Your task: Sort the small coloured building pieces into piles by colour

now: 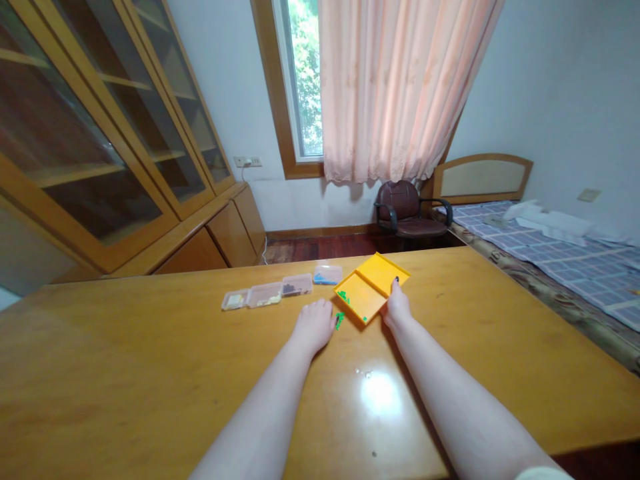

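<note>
My right hand grips the right side of an open yellow plastic case, thumb on top, its fingers mostly hidden behind the wall. The case is tilted, with its two halves spread apart. Several small green pieces lie along the left wall of the near half, and another green bit sits by its front corner. On the table left of the case is a little cluster of green pieces. Beside that cluster my left hand rests on the table, fingers curled under; what they hold, if anything, is hidden.
Left of the case stand clear plastic boxes in a row: one with blue pieces, one with dark pieces, and two with pale pieces. Small clear bits lie on the wooden table. A chair stands beyond it.
</note>
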Tool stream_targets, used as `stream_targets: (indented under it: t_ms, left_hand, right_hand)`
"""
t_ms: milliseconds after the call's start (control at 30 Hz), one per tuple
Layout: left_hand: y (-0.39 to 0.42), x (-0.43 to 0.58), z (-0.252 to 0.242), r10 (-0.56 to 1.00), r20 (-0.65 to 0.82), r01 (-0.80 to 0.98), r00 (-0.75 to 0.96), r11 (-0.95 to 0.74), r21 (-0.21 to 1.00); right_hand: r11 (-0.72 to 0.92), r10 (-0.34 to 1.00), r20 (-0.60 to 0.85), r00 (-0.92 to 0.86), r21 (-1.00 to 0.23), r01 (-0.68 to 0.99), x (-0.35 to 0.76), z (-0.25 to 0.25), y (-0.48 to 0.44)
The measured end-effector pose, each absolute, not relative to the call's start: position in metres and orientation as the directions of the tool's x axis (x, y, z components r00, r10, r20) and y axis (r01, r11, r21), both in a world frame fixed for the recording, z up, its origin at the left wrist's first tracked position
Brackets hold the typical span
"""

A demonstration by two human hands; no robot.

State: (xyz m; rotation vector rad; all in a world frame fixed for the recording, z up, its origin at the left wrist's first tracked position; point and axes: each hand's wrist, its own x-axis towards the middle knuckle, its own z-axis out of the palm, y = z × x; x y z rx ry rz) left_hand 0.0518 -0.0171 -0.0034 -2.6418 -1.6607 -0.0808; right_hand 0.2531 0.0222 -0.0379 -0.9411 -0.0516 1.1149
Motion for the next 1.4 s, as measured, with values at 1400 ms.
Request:
stream_targets:
  t_ms: [1400]
  left_hand:
    - [-0.02, 0.048, -0.003, 0.755, 0.192, 0.711, 0.628, -0.656, 0.255]
  right_hand:
    - [0.124, 0.755, -0.36, 0.548, -0.742, -0.658, 0.259, -0.039, 0.023]
